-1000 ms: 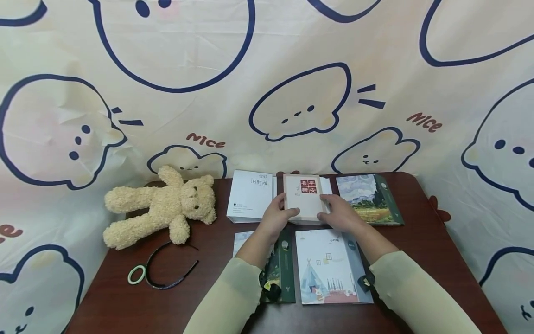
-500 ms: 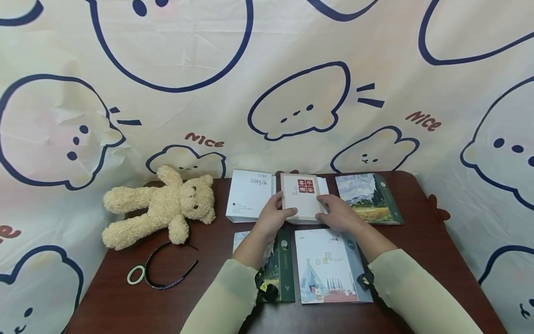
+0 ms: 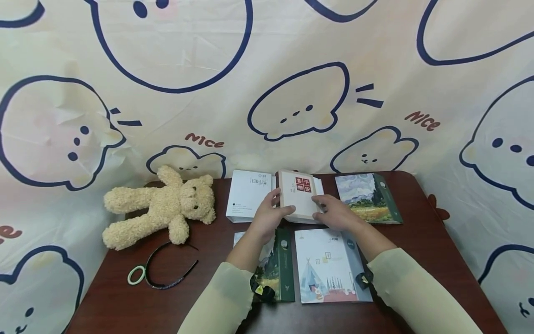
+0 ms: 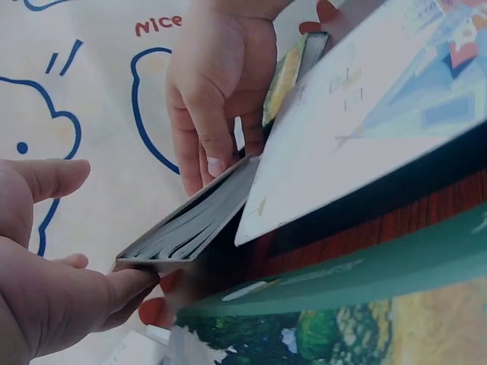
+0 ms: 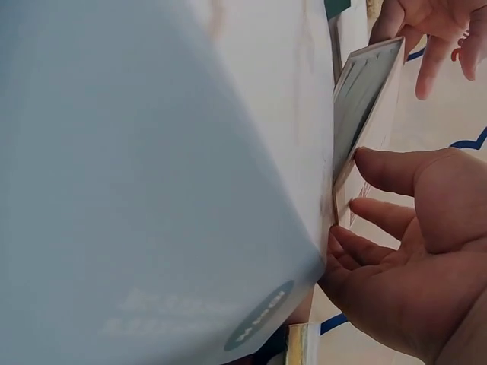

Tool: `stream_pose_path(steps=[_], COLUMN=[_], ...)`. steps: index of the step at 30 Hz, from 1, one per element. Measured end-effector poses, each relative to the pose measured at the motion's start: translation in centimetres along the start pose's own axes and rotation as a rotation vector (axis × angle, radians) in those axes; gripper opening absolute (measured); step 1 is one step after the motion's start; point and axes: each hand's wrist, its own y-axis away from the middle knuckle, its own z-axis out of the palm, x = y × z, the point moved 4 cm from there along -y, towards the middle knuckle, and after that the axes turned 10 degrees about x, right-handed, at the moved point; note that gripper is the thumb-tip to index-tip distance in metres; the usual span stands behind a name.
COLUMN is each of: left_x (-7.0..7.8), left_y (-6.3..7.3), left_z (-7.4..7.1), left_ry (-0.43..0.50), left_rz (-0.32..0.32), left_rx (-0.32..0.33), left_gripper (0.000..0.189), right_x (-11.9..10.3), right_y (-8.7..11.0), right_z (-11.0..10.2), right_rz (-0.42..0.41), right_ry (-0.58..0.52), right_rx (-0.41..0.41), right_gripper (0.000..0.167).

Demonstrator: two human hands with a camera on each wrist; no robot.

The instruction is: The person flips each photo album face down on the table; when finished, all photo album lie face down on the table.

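Note:
A thick cream book (image 3: 295, 201) with a red square of characters on its cover lies at the back of the table, between my two hands. My left hand (image 3: 267, 218) has its fingers along the book's left edge, with the thumb held out over the near corner. In the left wrist view, the left fingers (image 4: 129, 293) touch the book's end while the thumb stands apart from it. My right hand (image 3: 335, 212) holds the right near corner, thumb at the near edge and fingers round the side. A white strip (image 3: 319, 186) shows beyond the book's right edge.
A white book (image 3: 249, 195) lies left of the cream one, a landscape-covered book (image 3: 367, 197) right. Nearer are a green-spined book (image 3: 285, 269), partly under my left forearm, and a tent-pattern book (image 3: 323, 269). A teddy bear (image 3: 168, 204), black headband (image 3: 167, 286) and pale green ring (image 3: 136, 275) lie left.
The cream book has shifted slightly left and turned a little, both hands moving with it. My left fingers have spread more along its edge. The other books stay in place.

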Motion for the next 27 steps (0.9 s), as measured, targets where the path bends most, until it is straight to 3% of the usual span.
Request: stream_pose_path(steps=[9,27], left_x=[1.2,1.7], left_y=[0.7,0.8], left_z=[-0.1,-0.5], left_ry=[0.029,0.105], left_rz=[0.064,0.136], left_rx=[0.002,0.026], left_gripper=[0.08,0.071], right_x=[0.0,-1.3], right_y=[0.0,0.2], right_z=[-0.1,0.0], right_rz=[0.013,0.055], right_ry=[-0.064,-0.206], right_rx=[-0.013,-0.036], right_gripper=[0.062,0.063])
